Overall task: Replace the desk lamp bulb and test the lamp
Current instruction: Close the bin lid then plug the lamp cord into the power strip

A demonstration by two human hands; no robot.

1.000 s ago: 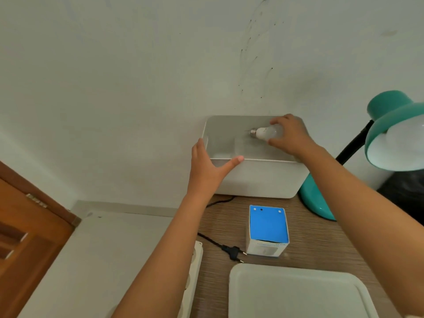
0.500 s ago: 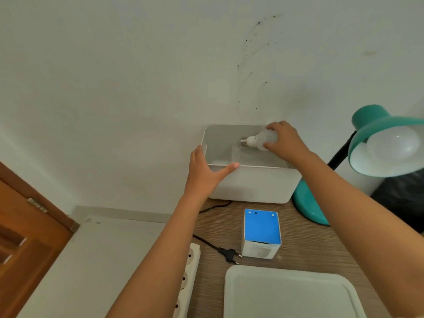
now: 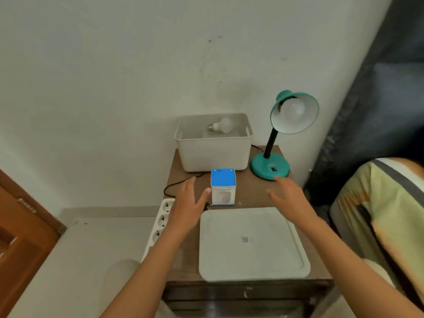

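Teal paint covers the desk lamp (image 3: 270, 167), which stands at the back right of the wooden counter (image 3: 250, 196) with a white bulb (image 3: 292, 110) seated in its shade. Just left of it sits a white bin (image 3: 213, 154) against the wall; a second, loose bulb (image 3: 223, 125) lies inside, its metal screw base pointing left, its lower side hidden by the bin's front wall. In front of the bin stands a small box with a blue top (image 3: 223, 186); the print on its white face is too blurred to read. A flat white tray (image 3: 252, 244) fills the near part of the counter. The left hand (image 3: 188, 204) hovers spread and empty just left of the box, thumb near it, covering part of a black cord (image 3: 174, 183) and a white power strip (image 3: 158, 223). The right hand (image 3: 290, 198) hovers open and empty near the lamp's base. Striped bedding (image 3: 380, 214) is cut off at the right edge.
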